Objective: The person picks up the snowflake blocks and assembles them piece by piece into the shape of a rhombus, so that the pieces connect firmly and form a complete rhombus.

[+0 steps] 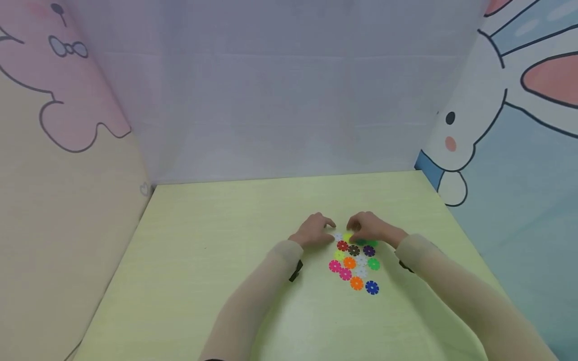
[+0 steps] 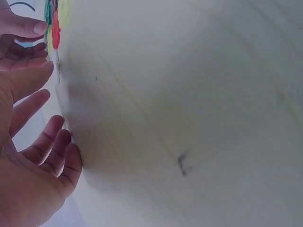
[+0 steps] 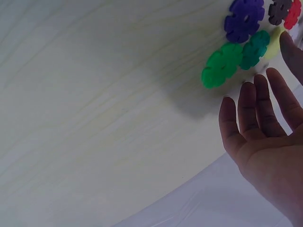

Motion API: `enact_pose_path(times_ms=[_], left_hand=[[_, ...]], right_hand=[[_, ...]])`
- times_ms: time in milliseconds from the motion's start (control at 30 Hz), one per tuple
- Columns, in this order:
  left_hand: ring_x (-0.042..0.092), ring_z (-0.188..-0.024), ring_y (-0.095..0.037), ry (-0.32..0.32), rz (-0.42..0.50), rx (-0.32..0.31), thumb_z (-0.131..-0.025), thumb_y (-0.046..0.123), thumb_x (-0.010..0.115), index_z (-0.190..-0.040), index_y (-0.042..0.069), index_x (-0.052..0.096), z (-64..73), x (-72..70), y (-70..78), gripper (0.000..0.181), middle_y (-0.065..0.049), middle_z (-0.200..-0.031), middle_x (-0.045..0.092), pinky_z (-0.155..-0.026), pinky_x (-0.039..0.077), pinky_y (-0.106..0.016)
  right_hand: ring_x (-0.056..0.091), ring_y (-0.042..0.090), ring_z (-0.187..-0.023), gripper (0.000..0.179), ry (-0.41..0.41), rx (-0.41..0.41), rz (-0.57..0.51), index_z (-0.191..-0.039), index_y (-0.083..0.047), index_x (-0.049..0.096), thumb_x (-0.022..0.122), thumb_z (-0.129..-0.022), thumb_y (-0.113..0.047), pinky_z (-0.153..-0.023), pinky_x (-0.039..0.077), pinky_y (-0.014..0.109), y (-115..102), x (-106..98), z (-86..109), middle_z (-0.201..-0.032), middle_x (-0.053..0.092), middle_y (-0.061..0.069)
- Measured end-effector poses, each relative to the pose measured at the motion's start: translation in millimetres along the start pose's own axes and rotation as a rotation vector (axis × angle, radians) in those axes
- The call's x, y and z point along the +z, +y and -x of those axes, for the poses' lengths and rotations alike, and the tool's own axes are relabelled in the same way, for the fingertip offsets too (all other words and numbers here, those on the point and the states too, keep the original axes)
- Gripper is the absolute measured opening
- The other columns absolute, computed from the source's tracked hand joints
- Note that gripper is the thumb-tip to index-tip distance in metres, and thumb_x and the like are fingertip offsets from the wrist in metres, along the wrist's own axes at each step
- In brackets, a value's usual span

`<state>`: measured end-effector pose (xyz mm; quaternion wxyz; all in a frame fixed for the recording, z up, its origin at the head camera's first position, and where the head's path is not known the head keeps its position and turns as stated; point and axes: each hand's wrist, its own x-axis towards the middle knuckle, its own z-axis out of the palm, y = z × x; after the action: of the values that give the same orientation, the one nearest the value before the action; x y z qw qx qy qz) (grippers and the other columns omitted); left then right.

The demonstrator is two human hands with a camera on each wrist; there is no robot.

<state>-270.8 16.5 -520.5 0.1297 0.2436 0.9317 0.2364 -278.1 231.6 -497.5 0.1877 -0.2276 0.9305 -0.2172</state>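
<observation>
Several flower-shaped notched plastic discs lie flat in a loose cluster on the table in the head view. A white disc (image 1: pixel 338 235) lies by the left hand (image 1: pixel 312 232), whose fingers are loosely bent around nothing. The right hand (image 1: pixel 370 227) hovers at the far side of the cluster, its thumb close to a yellow disc (image 1: pixel 347 236); whether it touches is unclear. In the right wrist view its fingers curve gently with nothing between them. A green disc (image 3: pixel 221 65), a teal disc (image 3: pixel 255 49) and a purple disc (image 3: pixel 244 20) lie beside those fingers.
The near end of the cluster has an orange disc (image 1: pixel 356 283) and a blue disc (image 1: pixel 372 287). Pink discs (image 1: pixel 335 266) lie on its left side. Pale cloth (image 1: pixel 280 100) stands behind the light table (image 1: pixel 217 281), with cartoon-printed cloth on both sides.
</observation>
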Motion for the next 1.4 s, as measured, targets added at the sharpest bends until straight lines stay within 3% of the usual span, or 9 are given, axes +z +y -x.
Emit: enact_pose_path(times_ms=[300,633,1033,1267,1400], left_hand=[[0.045,-0.093,-0.015,0.007,-0.075,-0.004,-0.088,0.029,0.068,-0.118,0.027,0.070,-1.4,8.8,5.4,0.030,0.000,-0.104,0.054,-0.080,0.039,-0.029],[0.046,-0.091,-0.016,0.034,-0.030,-0.018,-0.085,0.033,0.072,-0.109,0.021,0.069,-5.3,14.1,-0.2,0.027,0.002,-0.100,0.051,-0.081,0.041,-0.030],[0.054,-0.086,-0.014,0.108,0.230,-0.055,-0.086,0.016,0.070,-0.102,0.017,0.061,2.2,11.3,-9.4,0.018,0.001,-0.094,0.061,-0.077,0.047,-0.029],[0.057,-0.085,-0.014,0.211,0.318,-0.038,-0.088,0.010,0.064,-0.100,0.012,0.065,8.6,10.4,-24.2,0.012,0.000,-0.093,0.063,-0.075,0.048,-0.030],[0.058,-0.082,-0.013,0.260,0.405,-0.077,-0.087,0.011,0.067,-0.096,0.013,0.067,15.4,8.5,-34.2,0.010,0.002,-0.088,0.063,-0.073,0.048,-0.030]], right_hand=[[0.053,0.020,-0.083,0.030,0.018,0.010,0.026,-0.101,-0.008,0.071,0.083,-0.076,-0.021,-0.081,0.045,0.040,-0.8,6.1,-0.3,-0.093,0.065,0.000],[0.055,0.020,-0.085,0.023,0.046,0.022,-0.003,-0.097,-0.008,0.071,0.081,-0.078,-0.016,-0.082,0.046,0.041,-1.9,7.0,0.1,-0.093,0.065,0.002],[0.054,0.019,-0.082,0.024,0.036,0.027,-0.021,-0.096,-0.005,0.068,0.081,-0.077,-0.013,-0.079,0.046,0.039,-4.5,8.3,-2.5,-0.088,0.062,0.002],[0.051,0.021,-0.079,0.024,0.074,0.030,-0.073,-0.095,-0.004,0.061,0.079,-0.078,-0.009,-0.076,0.047,0.038,-7.8,10.4,0.2,-0.086,0.058,0.004],[0.051,0.020,-0.077,0.017,0.111,0.000,-0.085,-0.094,-0.006,0.061,0.074,-0.082,-0.007,-0.075,0.047,0.037,-8.9,13.3,0.5,-0.085,0.058,0.003]])
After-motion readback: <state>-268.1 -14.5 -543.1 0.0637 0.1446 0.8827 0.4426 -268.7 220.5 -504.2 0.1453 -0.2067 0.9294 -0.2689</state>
